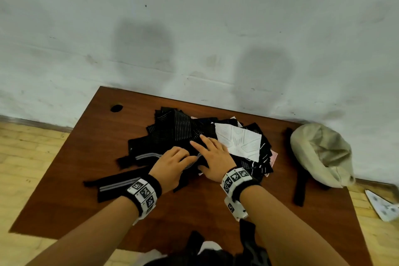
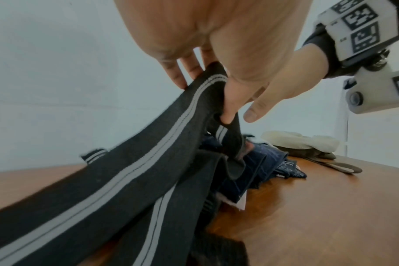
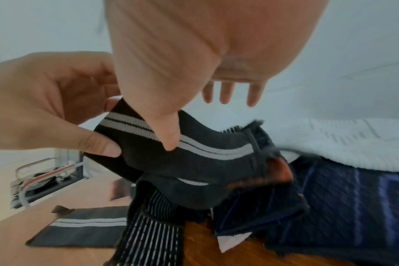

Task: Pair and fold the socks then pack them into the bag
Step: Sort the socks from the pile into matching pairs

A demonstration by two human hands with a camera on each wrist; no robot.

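On the near edge of the brown surface (image 1: 64, 211), a black sock with grey stripes (image 1: 114, 185) lies flat beside the left wrist. Just beyond it, the left hand (image 1: 172, 164) grips the end of a matching grey-striped sock (image 2: 130, 171), its fingers (image 2: 173, 72) curled over the top and the thumb tucked into a fold. The right hand (image 1: 213, 157) lies beside it with fingers (image 1: 199, 143) extended over the sock pile (image 1: 183, 134), thumb pressing the same striped sock. Past the fingertips lie pinstriped dark socks and a white sock (image 1: 237, 140). Well to the right of the fingers sits a beige bag (image 1: 319, 153), mouth open.
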